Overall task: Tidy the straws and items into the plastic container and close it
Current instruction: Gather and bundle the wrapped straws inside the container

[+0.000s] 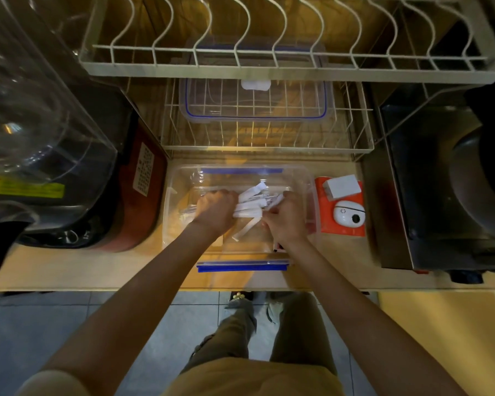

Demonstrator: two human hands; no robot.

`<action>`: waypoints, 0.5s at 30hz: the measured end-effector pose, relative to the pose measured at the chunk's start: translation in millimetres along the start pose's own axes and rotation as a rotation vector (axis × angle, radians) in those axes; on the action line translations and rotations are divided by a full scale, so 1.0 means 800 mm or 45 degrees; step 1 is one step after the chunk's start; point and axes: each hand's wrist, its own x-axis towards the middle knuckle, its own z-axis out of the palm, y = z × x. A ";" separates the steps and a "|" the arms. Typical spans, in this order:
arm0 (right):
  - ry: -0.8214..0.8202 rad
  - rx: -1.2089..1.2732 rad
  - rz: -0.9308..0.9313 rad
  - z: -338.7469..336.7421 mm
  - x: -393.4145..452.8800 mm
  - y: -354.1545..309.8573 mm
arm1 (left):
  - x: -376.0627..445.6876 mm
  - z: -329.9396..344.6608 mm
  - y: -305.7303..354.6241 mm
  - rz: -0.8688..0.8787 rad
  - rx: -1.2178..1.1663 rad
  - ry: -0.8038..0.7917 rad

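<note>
A clear plastic container (180, 178) with blue latches stands open on the wooden counter in front of me. Both my hands are inside it. My left hand (215, 210) and my right hand (283, 221) each grip one end of a bundle of white paper-wrapped straws (250, 202), held just above the container's floor. One loose wrapped straw (245, 230) hangs below the bundle. The clear lid (255, 101) with a blue seal and a white clip lies on the lower wire rack behind the container.
A white wire dish rack (269, 67) rises behind the container, its upper tier overhanging. An orange packet (340, 207) with white items lies to the right. A glass-domed appliance (40, 124) stands left, a dark metal appliance (440, 181) right. The counter edge is near my legs.
</note>
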 end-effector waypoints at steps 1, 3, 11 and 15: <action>0.002 -0.015 0.012 0.002 0.002 0.001 | 0.000 0.001 0.001 -0.011 0.004 -0.001; 0.009 -0.013 0.018 0.003 0.003 0.000 | 0.000 0.001 0.001 -0.031 -0.019 0.000; -0.272 0.439 0.125 -0.026 -0.030 -0.029 | -0.012 -0.013 -0.007 -0.076 -0.380 0.067; -0.497 0.683 0.058 -0.039 -0.051 -0.064 | -0.022 -0.033 -0.008 -0.031 -0.661 0.269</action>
